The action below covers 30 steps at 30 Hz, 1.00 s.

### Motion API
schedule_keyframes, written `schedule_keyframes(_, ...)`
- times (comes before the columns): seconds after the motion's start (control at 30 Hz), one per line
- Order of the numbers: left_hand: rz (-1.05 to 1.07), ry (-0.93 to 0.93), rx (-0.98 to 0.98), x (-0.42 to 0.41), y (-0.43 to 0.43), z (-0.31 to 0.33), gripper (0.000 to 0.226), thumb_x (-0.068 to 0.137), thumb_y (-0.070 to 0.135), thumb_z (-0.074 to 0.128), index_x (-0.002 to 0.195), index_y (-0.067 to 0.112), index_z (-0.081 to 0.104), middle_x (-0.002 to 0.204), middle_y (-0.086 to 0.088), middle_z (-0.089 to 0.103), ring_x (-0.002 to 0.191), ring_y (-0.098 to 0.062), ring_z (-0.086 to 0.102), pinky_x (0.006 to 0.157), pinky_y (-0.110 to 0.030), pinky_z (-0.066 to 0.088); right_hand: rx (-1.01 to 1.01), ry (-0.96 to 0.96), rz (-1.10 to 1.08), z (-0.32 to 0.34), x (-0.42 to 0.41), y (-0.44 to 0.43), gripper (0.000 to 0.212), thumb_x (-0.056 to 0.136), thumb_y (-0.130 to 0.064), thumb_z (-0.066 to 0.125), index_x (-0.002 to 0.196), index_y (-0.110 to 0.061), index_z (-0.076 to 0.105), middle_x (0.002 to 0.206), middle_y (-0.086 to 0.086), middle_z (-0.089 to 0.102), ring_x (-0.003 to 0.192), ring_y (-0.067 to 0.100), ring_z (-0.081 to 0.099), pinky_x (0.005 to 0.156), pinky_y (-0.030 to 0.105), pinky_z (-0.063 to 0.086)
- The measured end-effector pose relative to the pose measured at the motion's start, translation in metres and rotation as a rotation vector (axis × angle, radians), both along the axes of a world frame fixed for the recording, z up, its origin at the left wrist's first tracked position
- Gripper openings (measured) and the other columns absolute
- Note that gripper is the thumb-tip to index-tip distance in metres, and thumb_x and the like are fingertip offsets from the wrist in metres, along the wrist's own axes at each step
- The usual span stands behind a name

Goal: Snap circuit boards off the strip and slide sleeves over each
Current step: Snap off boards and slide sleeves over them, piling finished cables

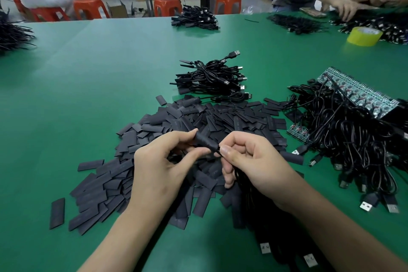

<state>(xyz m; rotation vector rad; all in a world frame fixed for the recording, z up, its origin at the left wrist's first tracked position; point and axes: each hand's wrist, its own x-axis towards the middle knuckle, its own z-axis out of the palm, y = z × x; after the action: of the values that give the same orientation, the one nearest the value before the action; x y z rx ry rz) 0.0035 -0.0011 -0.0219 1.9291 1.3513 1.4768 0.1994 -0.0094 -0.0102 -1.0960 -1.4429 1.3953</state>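
While working just above the sleeve pile [231,117], pinched sleeve [206,140] in left hand [163,161], clamped cable [240,181] in right hand [249,157] at sleeve's end, board hidden, likely inside; needed straight push with tube mouth kept round; strip [362,95] right of pile.

Sleeves [198,121] lie heaped on the table [88,95]; a cable bundle [212,79] sits behind them, the board strip [362,93] on tangled cables [344,139] to their right, tape [364,36] far behind.
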Motion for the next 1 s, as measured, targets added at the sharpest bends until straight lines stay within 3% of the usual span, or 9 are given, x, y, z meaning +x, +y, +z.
schedule_keyframes(0.27, -0.041, -0.051, -0.099, 0.001, -0.001, 0.001, 0.044, 0.073, 0.054, 0.086, 0.106, 0.027, 0.076, 0.082, 0.014, 0.075, 0.081, -0.006, 0.073, 0.078, -0.018, 0.055, 0.107, -0.107, 0.001, -0.003, 0.0, 0.001, 0.018, 0.105, -0.008, 0.053, 0.09, -0.01, 0.063, 0.068, 0.006, 0.065, 0.061, 0.02, 0.067, 0.063, 0.028, 0.054)
schedule_keyframes(0.5, -0.081, -0.046, -0.176, 0.003, 0.0, 0.0, 0.038, 0.072, 0.048, 0.077, 0.106, 0.032, 0.074, 0.089, 0.018, 0.074, 0.085, -0.008, 0.073, 0.079, -0.015, 0.053, 0.264, -0.362, -0.04, -0.002, 0.001, -0.004, 0.017, 0.104, -0.01, 0.055, 0.09, -0.017, 0.061, 0.072, 0.004, 0.066, 0.063, 0.014, 0.067, 0.063, 0.016, 0.049)
schedule_keyframes(0.63, -0.072, 0.043, -0.193, 0.005, -0.002, 0.002, 0.043, 0.071, 0.048, 0.069, 0.109, 0.03, 0.074, 0.089, 0.02, 0.071, 0.085, -0.007, 0.071, 0.08, -0.012, 0.051, 0.398, -0.554, -0.028, -0.001, -0.001, -0.005, 0.015, 0.103, -0.017, 0.056, 0.09, -0.023, 0.057, 0.069, -0.001, 0.061, 0.064, 0.015, 0.058, 0.06, 0.03, 0.046)
schedule_keyframes(0.73, -0.041, 0.111, -0.186, 0.007, -0.004, 0.005, 0.042, 0.071, 0.048, 0.065, 0.108, 0.029, 0.073, 0.087, 0.019, 0.07, 0.083, -0.007, 0.07, 0.083, -0.024, 0.055, 0.451, -0.618, -0.023, -0.001, -0.002, -0.006, 0.013, 0.103, -0.021, 0.056, 0.091, -0.024, 0.057, 0.07, -0.003, 0.059, 0.069, 0.015, 0.055, 0.063, 0.035, 0.044)
schedule_keyframes(0.83, -0.001, 0.159, -0.183, 0.009, -0.006, 0.007, 0.042, 0.072, 0.049, 0.062, 0.108, 0.03, 0.072, 0.087, 0.019, 0.071, 0.08, -0.006, 0.07, 0.085, -0.039, 0.057, 0.478, -0.654, -0.021, 0.0, -0.004, -0.008, 0.012, 0.103, -0.021, 0.056, 0.092, -0.024, 0.056, 0.072, -0.007, 0.056, 0.07, 0.012, 0.052, 0.061, 0.028, 0.037)
schedule_keyframes(1.0, 0.048, 0.202, -0.171, 0.011, -0.008, 0.009, 0.038, 0.073, 0.05, 0.06, 0.103, 0.031, 0.073, 0.082, 0.02, 0.07, 0.076, -0.003, 0.068, 0.083, -0.04, 0.057, 0.507, -0.679, -0.024, 0.003, -0.006, -0.009, 0.01, 0.104, -0.02, 0.056, 0.093, -0.021, 0.057, 0.075, -0.008, 0.056, 0.071, 0.014, 0.051, 0.064, 0.032, 0.039)
